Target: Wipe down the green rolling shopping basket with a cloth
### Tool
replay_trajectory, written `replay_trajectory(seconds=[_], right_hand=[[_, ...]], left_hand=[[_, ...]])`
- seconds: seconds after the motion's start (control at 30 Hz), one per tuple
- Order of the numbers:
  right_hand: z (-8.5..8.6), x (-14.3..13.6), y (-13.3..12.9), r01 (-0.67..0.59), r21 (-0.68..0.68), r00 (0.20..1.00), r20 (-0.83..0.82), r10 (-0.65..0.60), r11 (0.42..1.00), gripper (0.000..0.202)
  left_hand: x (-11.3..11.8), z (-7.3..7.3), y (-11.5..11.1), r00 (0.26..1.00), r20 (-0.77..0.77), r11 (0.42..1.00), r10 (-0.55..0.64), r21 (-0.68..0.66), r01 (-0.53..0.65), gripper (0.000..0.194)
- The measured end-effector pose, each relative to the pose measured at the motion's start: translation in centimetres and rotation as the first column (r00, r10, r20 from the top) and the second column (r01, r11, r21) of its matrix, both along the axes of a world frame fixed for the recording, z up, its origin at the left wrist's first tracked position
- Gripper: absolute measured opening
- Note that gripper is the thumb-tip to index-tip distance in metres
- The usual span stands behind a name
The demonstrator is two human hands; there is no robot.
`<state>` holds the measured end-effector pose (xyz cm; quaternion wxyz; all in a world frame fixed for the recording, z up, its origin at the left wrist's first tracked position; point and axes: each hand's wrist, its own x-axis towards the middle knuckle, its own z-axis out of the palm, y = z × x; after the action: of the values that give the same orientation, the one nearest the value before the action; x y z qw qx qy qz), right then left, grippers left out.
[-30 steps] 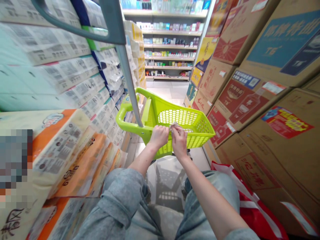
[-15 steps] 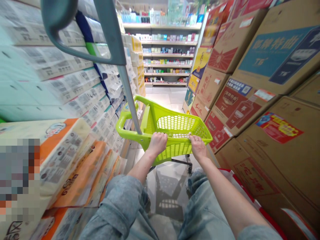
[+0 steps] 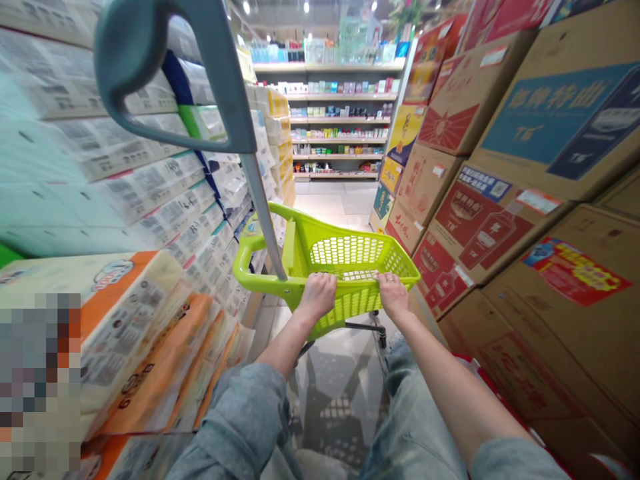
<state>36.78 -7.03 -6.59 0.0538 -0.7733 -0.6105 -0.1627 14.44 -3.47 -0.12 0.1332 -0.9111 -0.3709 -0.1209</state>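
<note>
A lime-green shopping cart (image 3: 350, 293) with a mesh basket stands ahead of me, its side turned toward me. My left hand (image 3: 319, 295) is wrapped over the near rim, close to the handle end. Farther right along the same rim, my right hand (image 3: 393, 293) grips near the front corner, fingertips over the edge. From the cart's handle end rises a metal pole (image 3: 265, 213) topped by a grey looped handle (image 3: 237, 100); neither hand touches it. The basket shows no goods inside.
Stacked cardboard cartons (image 3: 555, 247) wall the right side. Wrapped paper packs (image 3: 170, 193) are piled on the left, with orange-banded packs (image 3: 150, 360) nearer me. Shelves of small goods (image 3: 340, 97) stand at the aisle's far end, beyond pale floor tiles (image 3: 333, 200).
The view has tilted up slightly, so the shelves, cartons and cart sit lower in the picture. Both hands keep their hold on the cart's rim.
</note>
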Motion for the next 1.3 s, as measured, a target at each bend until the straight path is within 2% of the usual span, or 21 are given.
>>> replay_trajectory(seconds=[0.07,0.23,0.4,0.5,0.57,0.67,0.73,0.8,0.9,0.97,1.03,1.13,1.2,1.3], right_hand=[[0.0,0.0,0.5,-0.001,-0.006,1.0,-0.007,0.001,1.0,0.031],[-0.1,0.2,1.1,-0.045,-0.002,0.998,-0.041,0.045,0.999,0.03],[-0.1,0.3,1.0,-0.054,0.004,0.995,-0.08,0.054,0.999,0.03],[-0.1,0.5,1.0,-0.047,0.007,0.995,-0.084,0.047,0.999,0.03],[0.0,0.6,1.0,-0.041,-0.008,0.995,-0.09,0.04,0.999,0.031],[0.3,0.6,0.9,-0.009,-0.042,0.994,-0.107,0.005,0.999,0.031],[0.5,0.7,0.9,0.005,-0.05,0.993,-0.119,-0.011,0.999,0.032],[0.6,0.7,0.9,-0.002,-0.047,0.991,-0.132,-0.005,0.999,0.032],[0.7,0.9,1.0,0.006,-0.037,0.989,-0.147,-0.011,0.999,0.03],[0.6,0.5,1.1,0.021,-0.015,0.988,-0.15,-0.023,1.0,0.03],[0.5,-0.8,1.3,0.012,0.033,0.988,-0.157,-0.007,0.999,0.032],[0.6,-5.2,1.3,-0.07,0.15,0.977,-0.19,0.098,0.986,0.036],[0.8,-9.1,1.3,-0.139,0.247,0.954,-0.226,0.196,0.959,0.04],[1.5,-14.4,1.0,-0.249,0.389,0.895,-0.258,0.365,0.887,0.046]], left_hand=[[-0.2,0.3,-0.1,1.0,-0.006,1.0,-0.026,-0.001,0.026,0.017],[-1.7,1.4,-0.7,0.99,-0.006,0.99,-0.142,-0.021,0.142,0.038],[-5.6,3.1,-1.1,0.989,0.072,0.991,-0.131,0.045,0.128,0.032],[-8.4,4.3,-1.4,0.976,0.101,0.974,-0.193,0.142,0.178,0.03],[-9.7,5.0,-1.6,0.968,0.178,0.968,-0.177,0.21,0.138,0.03],[-10.5,5.4,-1.2,0.892,0.446,0.964,-0.069,0.259,-0.055,0.031],[-10.2,5.2,-0.7,0.798,0.602,0.971,-0.02,0.202,-0.129,0.035],[-9.6,4.9,-0.3,0.731,0.682,0.988,0.034,0.087,-0.128,0.037],[-8.7,4.5,-0.2,0.695,0.711,0.994,0.106,-0.054,-0.095,0.033],[-8.4,4.5,-0.4,0.694,0.71,0.992,0.123,-0.074,-0.1,0.027],[-8.3,4.5,-0.6,0.694,0.706,0.989,0.141,-0.066,-0.134,0.021],[-8.2,4.5,-0.6,0.693,0.7,0.982,0.173,-0.067,-0.178,0.02],[-8.1,4.5,-0.6,0.682,0.707,0.98,0.187,-0.083,-0.183,0.023],[-8.0,4.7,-0.6,0.65,0.735,0.98,0.195,-0.12,-0.158,0.027]])
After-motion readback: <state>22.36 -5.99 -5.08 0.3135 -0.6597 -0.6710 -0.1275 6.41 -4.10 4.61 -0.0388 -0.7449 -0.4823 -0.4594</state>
